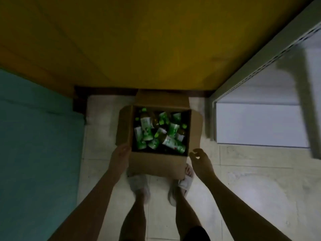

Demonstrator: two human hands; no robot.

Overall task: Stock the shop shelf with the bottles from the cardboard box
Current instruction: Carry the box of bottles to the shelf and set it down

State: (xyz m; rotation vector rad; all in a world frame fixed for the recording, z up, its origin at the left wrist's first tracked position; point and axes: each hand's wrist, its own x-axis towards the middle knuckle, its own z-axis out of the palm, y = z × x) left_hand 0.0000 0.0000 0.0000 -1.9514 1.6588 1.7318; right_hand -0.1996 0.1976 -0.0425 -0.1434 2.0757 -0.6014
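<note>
An open cardboard box [156, 164] stands on the tiled floor in front of my feet, its flaps spread out. Inside lie several bottles [159, 131] with green and white labels, jumbled on their sides. My left hand [120, 158] rests against the box's near left corner, by the left flap; whether it grips the cardboard I cannot tell. My right hand [199, 159] hovers just off the near right corner, fingers curled apart and holding nothing. A white metal shop shelf [260, 126] stands to the right, its lowest board bare.
A yellow wall [139, 40] rises right behind the box. A teal surface [38, 136] fills the left side. My two feet in light slippers [139, 185] stand just behind the box. Pale floor tiles [251, 180] stretch to the right, below the shelf.
</note>
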